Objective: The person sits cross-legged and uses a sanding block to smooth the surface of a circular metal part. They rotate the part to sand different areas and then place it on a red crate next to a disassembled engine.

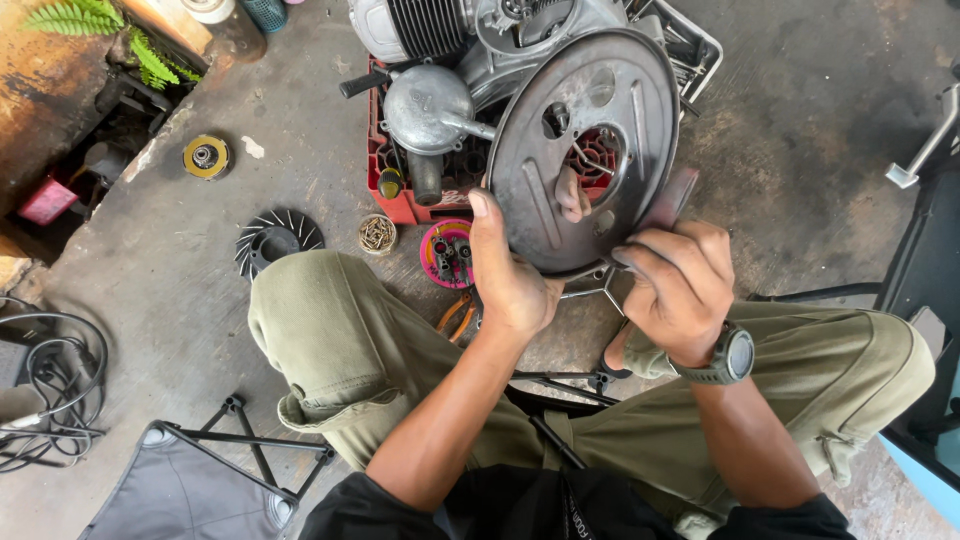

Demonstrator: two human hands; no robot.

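Note:
A round grey metal backing plate (600, 110) with slots and holes is held up in front of me. My left hand (510, 280) grips its lower left rim, thumb on the face and a fingertip showing through the central hole. My right hand (680, 285), with a watch on the wrist, is closed on a flat dark rectangular piece (672, 200) pressed against the plate's lower right edge. Behind the plate sits a small engine (450, 40) on a red crate (385, 185).
On the concrete floor lie a black finned fan wheel (275, 238), a yellow-rimmed disc (206, 156), a small brass-coloured ring part (377, 234), a pink round part (447, 254) and orange-handled pliers (455, 318). Coiled cables (55, 385) at left; a folding stool (190, 480) below.

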